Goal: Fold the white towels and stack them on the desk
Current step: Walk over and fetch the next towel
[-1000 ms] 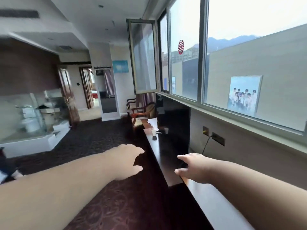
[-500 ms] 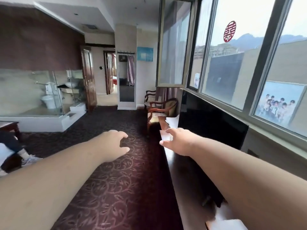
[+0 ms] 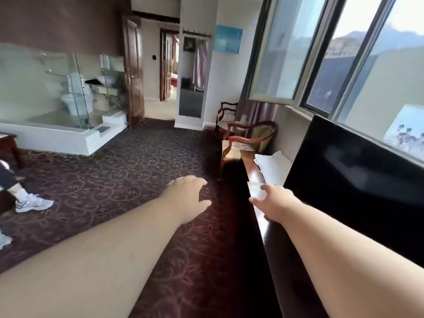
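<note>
White towels [image 3: 273,165] lie in a loose pile on the far end of the long dark wooden desk [image 3: 273,239], beside the television. My right hand [image 3: 274,201] is stretched out over the desk, short of the towels, with relaxed fingers holding nothing. A small pale cup-like object [image 3: 255,190] stands just beyond its fingertips. My left hand [image 3: 188,198] hovers over the carpet left of the desk, fingers loosely spread and empty.
A black television [image 3: 358,187] stands on the desk under the windows [image 3: 344,65]. Two wooden armchairs [image 3: 250,141] sit past the desk's end. Patterned dark carpet [image 3: 119,175] fills the floor. A person's leg and white shoe [image 3: 32,203] show at left, near a glass bathroom [image 3: 46,88].
The view has advanced along the desk toward its far end. Both arms stay stretched forward, and the towel pile has come into view.
</note>
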The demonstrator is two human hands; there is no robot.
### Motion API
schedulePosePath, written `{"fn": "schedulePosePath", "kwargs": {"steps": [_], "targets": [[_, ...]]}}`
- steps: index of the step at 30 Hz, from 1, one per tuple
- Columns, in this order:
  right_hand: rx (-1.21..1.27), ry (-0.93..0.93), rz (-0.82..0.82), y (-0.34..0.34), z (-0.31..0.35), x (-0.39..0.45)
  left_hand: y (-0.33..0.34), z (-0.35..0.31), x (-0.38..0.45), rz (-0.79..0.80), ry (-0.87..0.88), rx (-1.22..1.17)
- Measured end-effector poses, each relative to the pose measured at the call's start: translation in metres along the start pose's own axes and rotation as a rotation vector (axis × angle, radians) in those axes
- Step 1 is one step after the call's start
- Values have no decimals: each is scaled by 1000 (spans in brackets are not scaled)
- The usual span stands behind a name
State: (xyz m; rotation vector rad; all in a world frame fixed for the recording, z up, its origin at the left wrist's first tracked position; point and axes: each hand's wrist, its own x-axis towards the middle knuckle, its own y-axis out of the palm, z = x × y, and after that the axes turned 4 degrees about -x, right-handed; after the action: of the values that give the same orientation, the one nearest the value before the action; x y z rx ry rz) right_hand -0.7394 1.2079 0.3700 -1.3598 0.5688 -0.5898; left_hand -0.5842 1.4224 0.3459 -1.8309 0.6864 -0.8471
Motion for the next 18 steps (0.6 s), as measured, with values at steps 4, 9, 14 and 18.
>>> {"fn": "schedulePosePath", "kwargs": {"steps": [4, 9, 14, 18], "targets": [[25, 92, -20, 5, 4, 102, 13, 38, 131, 77, 107, 36], [95, 197, -47, 27, -8, 215, 52, 52, 270, 170, 236, 50], [161, 333, -33, 70, -45, 338, 116, 62, 401, 235, 390, 144], [144, 378, 3, 76, -77, 462, 147, 77, 528, 225, 379, 167]]}}
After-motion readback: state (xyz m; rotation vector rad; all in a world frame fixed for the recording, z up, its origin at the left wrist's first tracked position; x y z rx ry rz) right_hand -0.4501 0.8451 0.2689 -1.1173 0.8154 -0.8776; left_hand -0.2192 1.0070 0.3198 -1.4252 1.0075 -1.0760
